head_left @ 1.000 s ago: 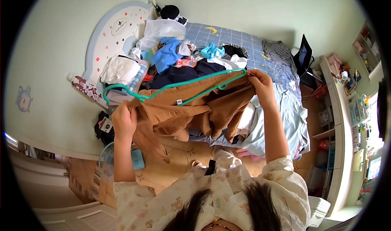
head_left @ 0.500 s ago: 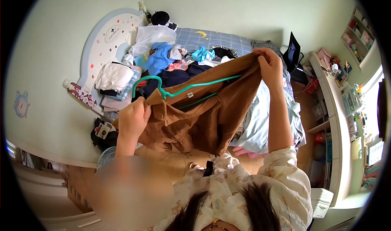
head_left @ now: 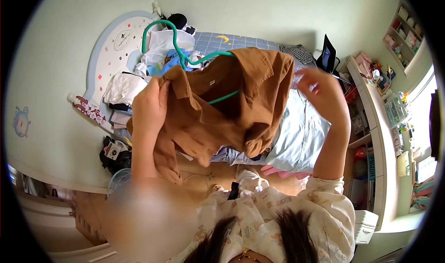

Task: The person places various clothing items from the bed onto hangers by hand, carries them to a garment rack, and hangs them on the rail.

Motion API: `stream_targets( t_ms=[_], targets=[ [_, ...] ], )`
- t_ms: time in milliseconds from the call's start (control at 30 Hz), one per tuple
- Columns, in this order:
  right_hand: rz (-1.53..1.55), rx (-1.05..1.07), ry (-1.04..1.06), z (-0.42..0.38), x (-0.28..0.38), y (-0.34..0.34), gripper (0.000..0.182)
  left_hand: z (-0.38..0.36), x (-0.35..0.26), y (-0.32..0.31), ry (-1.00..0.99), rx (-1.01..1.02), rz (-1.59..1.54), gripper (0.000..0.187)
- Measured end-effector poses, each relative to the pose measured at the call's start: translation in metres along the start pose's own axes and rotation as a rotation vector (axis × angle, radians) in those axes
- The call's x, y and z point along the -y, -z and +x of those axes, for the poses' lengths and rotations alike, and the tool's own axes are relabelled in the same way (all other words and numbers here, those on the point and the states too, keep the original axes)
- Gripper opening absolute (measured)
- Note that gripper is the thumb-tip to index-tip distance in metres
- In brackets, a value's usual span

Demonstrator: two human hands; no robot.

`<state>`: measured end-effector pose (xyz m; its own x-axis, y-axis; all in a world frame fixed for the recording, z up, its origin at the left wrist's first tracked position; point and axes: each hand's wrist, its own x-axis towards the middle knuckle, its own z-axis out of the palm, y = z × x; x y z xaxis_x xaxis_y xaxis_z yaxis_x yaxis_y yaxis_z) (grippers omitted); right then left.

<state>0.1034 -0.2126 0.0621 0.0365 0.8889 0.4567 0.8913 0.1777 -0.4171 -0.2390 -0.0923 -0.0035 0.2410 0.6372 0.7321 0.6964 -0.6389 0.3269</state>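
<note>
A brown shirt (head_left: 218, 119) hangs in the air in front of me on a green hanger (head_left: 176, 40). The hanger's hook points up and left above the collar. One arm of it goes into the shoulder on the right, and the lower bar shows through the neck opening. My left hand (head_left: 150, 105) is closed on the cloth at the left side of the collar; whether it also grips the hanger is hidden. Apart from the shirt, to its right, my right hand (head_left: 324, 93) is raised with fingers spread, somewhat blurred and holding nothing.
Behind the shirt stands a bed with a checked blue sheet (head_left: 250, 42) and piled clothes. Folded white clothes (head_left: 123, 89) lie near the headboard (head_left: 104, 47). A light blue garment (head_left: 301, 128) drapes over the bed's near side. A laptop (head_left: 327, 52) and shelves (head_left: 375, 156) stand right.
My right hand has let go of the shirt and moved right. The shirt's right shoulder now rests over the hanger's arm, and the hanger's hook has risen.
</note>
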Motion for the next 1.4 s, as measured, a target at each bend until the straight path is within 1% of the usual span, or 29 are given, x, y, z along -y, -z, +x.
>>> stream_targets(
  t_ms=[33,67,100,133,167,200,267,300,400,433,467,533,567,667,700,800,833,933,967,1067,1100,1200,1233,1267,1300,1333,1400],
  targets=[
    [0.034,-0.194,-0.015,0.005,0.004,0.002,0.021,0.005,0.0,0.001,-0.028,0.0,-0.023,0.016],
    [-0.03,-0.266,0.036,0.008,0.0,0.001,0.033,0.01,0.001,0.001,-0.058,0.001,-0.046,0.017],
    [-0.135,-0.312,0.194,0.012,0.004,-0.001,0.041,0.015,0.0,0.002,-0.089,0.001,-0.067,0.017],
    [-0.238,-0.358,0.353,0.016,0.01,-0.004,0.05,0.019,-0.001,0.005,-0.099,0.044,-0.103,0.018],
    [-0.245,-0.253,0.451,0.02,0.008,-0.008,0.061,0.022,-0.003,0.007,-0.108,0.089,-0.138,0.018],
    [-0.224,-0.216,0.468,0.022,0.014,-0.016,0.054,0.025,-0.004,0.009,-0.116,0.134,-0.172,0.019],
    [-0.03,0.021,0.358,0.024,0.014,-0.025,0.045,0.03,-0.003,0.009,-0.173,0.163,-0.23,0.018],
    [0.017,0.009,0.378,0.025,0.01,-0.033,0.034,0.033,-0.001,0.008,-0.2,0.177,-0.262,0.018],
    [0.054,-0.156,0.454,0.027,-0.002,-0.042,0.026,0.045,0.011,0.014,-0.232,0.045,-0.372,0.017],
    [0.106,-0.169,0.381,0.026,-0.002,-0.04,0.023,0.048,0.017,0.024,-0.128,0.113,-0.425,0.017],
    [0.121,-0.194,0.357,0.027,-0.01,-0.04,0.022,0.05,0.028,0.025,-0.164,0.076,-0.448,0.021],
    [0.16,-0.213,0.309,0.028,-0.015,-0.038,0.021,0.056,0.024,0.037,-0.415,0.09,-0.423,0.029],
    [0.155,-0.245,0.297,0.027,-0.017,-0.037,0.02,0.055,0.017,0.039,-0.395,0.087,-0.411,0.037],
    [0.137,-0.337,0.28,0.026,-0.02,-0.035,0.02,0.053,0.023,0.034,-0.302,0.174,-0.213,0.041],
    [0.137,-0.348,0.261,0.026,-0.024,-0.034,0.021,0.049,0.031,0.024,-0.257,0.112,-0.146,0.032],
    [0.124,-0.333,0.236,0.026,-0.035,-0.03,0.021,0.047,0.062,0.007,-0.11,0.186,-0.087,0.018],
    [0.123,-0.32,0.238,0.025,-0.039,-0.03,0.021,0.046,0.066,0.003,-0.231,0.103,-0.086,0.012],
    [0.095,-0.276,0.255,0.02,-0.039,-0.028,0.021,0.054,0.081,0.002,-0.249,0.112,-0.049,0.017],
    [0.083,-0.277,0.255,0.019,-0.038,-0.029,0.021,0.057,0.08,0.002,-0.235,0.128,-0.034,0.022],
    [0.082,-0.281,0.239,0.015,-0.042,-0.031,0.021,0.062,0.067,-0.003,-0.337,0.167,0.132,0.023],
    [0.101,-0.273,0.219,0.013,-0.043,-0.031,0.021,0.063,0.058,-0.002,-0.344,0.185,0.123,0.023],
    [0.149,-0.237,0.189,0.01,-0.041,-0.034,0.019,0.071,0.031,-0.013,-0.641,0.101,-0.022,0.022],
    [0.156,-0.219,0.196,0.01,-0.042,-0.036,0.018,0.066,0.028,-0.021,-0.531,0.213,-0.075,0.016],
    [0.162,-0.202,0.204,0.01,-0.043,-0.037,0.017,0.059,0.024,-0.031,-0.485,0.222,-0.093,0.011],
    [0.223,-0.215,0.071,0.01,-0.044,-0.038,0.016,0.056,0.026,-0.039,-0.477,0.245,-0.108,0.012],
    [0.216,-0.242,0.083,0.012,-0.052,-0.037,0.015,0.055,0.028,-0.047,-0.471,0.271,-0.126,0.012],
    [0.254,-0.278,0.175,0.012,-0.056,-0.035,0.014,0.052,0.029,-0.061,-0.496,0.241,-0.11,0.012]
  ],
)
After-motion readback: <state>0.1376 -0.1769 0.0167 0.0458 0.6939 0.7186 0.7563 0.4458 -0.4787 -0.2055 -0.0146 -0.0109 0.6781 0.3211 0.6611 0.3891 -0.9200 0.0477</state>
